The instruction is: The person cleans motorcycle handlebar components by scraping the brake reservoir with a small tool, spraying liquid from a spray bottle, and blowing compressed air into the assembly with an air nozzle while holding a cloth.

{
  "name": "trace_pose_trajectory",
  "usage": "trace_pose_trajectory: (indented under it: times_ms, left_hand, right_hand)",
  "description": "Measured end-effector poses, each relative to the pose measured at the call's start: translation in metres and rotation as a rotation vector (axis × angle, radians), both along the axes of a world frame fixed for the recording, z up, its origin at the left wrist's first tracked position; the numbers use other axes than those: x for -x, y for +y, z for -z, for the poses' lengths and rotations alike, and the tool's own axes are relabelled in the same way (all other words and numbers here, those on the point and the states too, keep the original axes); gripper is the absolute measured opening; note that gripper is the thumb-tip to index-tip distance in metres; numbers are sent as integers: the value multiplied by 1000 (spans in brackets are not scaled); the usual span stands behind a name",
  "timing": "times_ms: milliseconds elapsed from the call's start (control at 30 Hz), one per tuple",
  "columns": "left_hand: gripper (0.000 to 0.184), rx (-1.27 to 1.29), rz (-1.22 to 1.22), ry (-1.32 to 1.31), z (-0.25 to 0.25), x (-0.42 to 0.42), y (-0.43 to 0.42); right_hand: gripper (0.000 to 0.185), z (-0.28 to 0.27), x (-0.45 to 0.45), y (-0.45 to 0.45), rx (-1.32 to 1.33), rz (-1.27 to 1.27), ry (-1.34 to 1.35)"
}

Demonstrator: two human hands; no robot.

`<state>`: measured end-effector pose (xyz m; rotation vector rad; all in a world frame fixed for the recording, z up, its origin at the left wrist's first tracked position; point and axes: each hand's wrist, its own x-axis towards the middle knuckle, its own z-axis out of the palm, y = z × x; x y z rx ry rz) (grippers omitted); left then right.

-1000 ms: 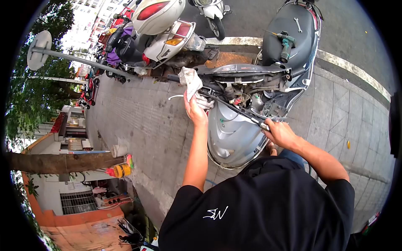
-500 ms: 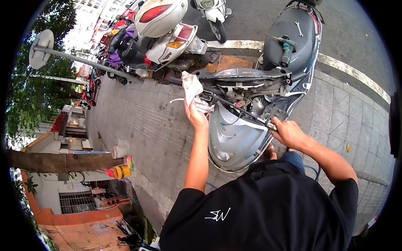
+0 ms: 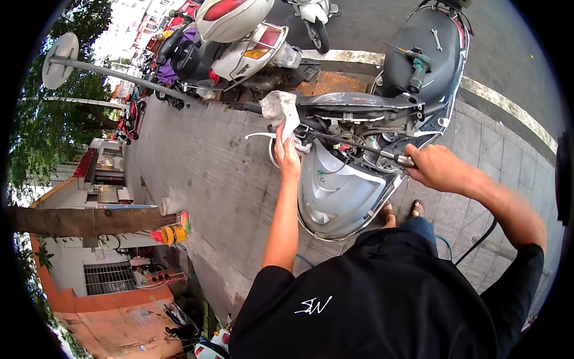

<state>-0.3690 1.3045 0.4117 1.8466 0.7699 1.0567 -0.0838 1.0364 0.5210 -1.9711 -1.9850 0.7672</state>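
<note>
My left hand point(image 3: 288, 157) is pressed up against a crumpled whitish rag point(image 3: 281, 110), which hangs over the handlebar end of the scooter. My right hand point(image 3: 436, 167) is wrapped round the metal end of a long thin dark wand point(image 3: 353, 143). The wand crosses the scooter's exposed engine parts and points toward the rag; its far tip is hard to make out. Below both hands is the scooter's grey front panel point(image 3: 338, 194), with the uncovered wiring and parts point(image 3: 371, 140) behind it. A black hose point(image 3: 478, 240) hangs below my right forearm.
A green cordless drill point(image 3: 420, 70) and a wrench point(image 3: 437, 39) lie on the scooter's black seat point(image 3: 400, 54). Other parked scooters point(image 3: 248, 54) stand at the upper left. A signpost point(image 3: 125, 76) and a tree trunk point(image 3: 89, 221) are at the left. Paving point(image 3: 197, 161) surrounds the scooter.
My right hand has moved right and slightly up, drawing the wand with it. My left hand has shifted slightly right with the rag, which is now more spread out.
</note>
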Motion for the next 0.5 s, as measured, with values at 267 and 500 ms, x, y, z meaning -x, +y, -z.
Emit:
trace_pose_trajectory:
  times_ms: [267,500]
  left_hand:
    - [43,19,-44,-100,-8,-2,-6]
    - [44,1,-16,-98,-6,-8,-8]
  right_hand:
    - [30,-36,-6,17,35,-44,-97]
    - [30,-33,-12,9,80,20,-89]
